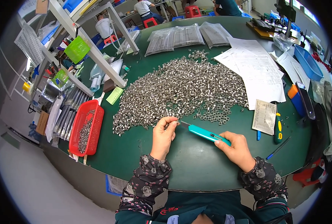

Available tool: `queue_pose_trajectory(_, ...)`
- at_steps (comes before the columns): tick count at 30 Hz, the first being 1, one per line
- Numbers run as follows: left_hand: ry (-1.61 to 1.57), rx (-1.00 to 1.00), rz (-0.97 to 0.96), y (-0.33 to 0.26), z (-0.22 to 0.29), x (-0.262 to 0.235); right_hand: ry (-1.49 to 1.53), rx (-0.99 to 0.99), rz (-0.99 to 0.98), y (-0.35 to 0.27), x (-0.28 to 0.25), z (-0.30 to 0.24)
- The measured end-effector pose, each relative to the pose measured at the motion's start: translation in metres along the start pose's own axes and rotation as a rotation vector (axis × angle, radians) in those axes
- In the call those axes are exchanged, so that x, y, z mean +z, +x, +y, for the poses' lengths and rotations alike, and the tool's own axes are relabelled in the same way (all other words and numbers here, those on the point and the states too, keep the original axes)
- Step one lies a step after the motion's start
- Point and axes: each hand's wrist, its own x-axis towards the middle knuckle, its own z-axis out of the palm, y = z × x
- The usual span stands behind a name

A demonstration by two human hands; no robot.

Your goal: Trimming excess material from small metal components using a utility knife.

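Observation:
My right hand (236, 148) grips a teal utility knife (204, 133), its blade pointing left toward my other hand. Pinched between the thumb and forefinger of my left hand (163, 137) is a small metal ring (178, 122), mostly covered by the fingertips. The blade's tip lies right beside this ring; whether they touch I cannot tell. Just beyond both hands spreads a large heap of small silvery metal rings (181, 87) on the green table (196, 170).
A red basket (98, 123) holding metal pieces stands at the left edge. Paper sheets (261, 74), a yellow-green screwdriver (278, 128), a blue pen (278, 148) and a phone (305, 100) lie to the right. Bagged rods (188, 36) lie behind the heap. A white shelf post (98, 56) rises at left.

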Motion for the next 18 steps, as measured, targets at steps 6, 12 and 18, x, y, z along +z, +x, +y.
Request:
queue_pose_trajectory(6,0.017,0.032,-0.011,-0.001,-0.001,0.001,0.115,0.133,-0.153,0.004,-0.005,-0.004)
queue_pose_trajectory(12,0.121,0.11,-0.022,-0.004,0.0,0.004,0.269,0.225,-0.219,0.005,-0.005,0.005)
queue_pose_trajectory(18,0.151,0.056,0.038,-0.004,0.003,0.008,-0.088,-0.046,0.059,-0.003,0.0,-0.01)
